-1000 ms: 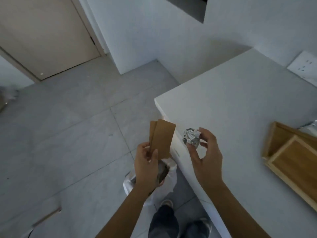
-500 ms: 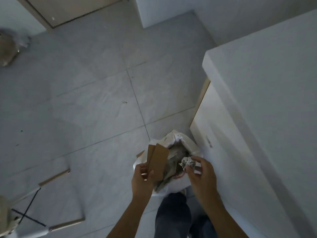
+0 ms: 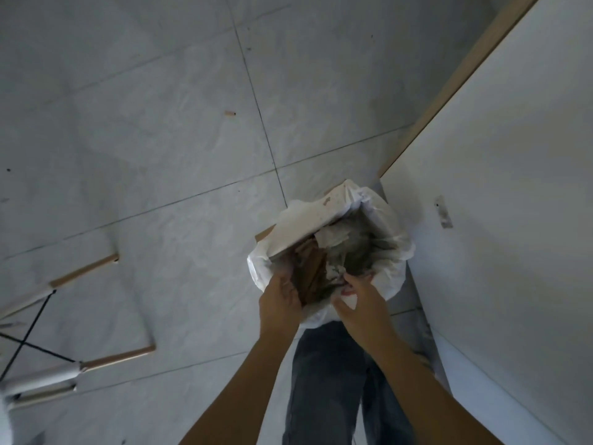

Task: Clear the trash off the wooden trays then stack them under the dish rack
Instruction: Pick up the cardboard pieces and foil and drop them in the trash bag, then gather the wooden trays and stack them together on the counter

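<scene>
A white trash bag [image 3: 382,220] stands open on the floor against the cabinet. Brown cardboard pieces [image 3: 309,271] and crumpled paper [image 3: 337,239] lie inside it. My left hand [image 3: 280,297] hovers at the bag's near rim beside the cardboard, palm turned inward and fingers spread, holding nothing. At the rim on the other side, my right hand [image 3: 359,300] has its fingers apart with nothing visible in them. The small paper ball cannot be told apart from the other trash. The wooden trays and the dish rack are out of view.
The white cabinet front [image 3: 500,187] with a wooden edge strip fills the right side. Grey floor tiles [image 3: 160,139] spread to the left. Chair legs with wooden tips [image 3: 83,271] stand at the lower left. My legs in jeans [image 3: 327,380] are below the bag.
My view dropped from the counter to the bag on the floor. Both hands went down to its mouth; the cardboard left my left hand and the paper ball left my right.
</scene>
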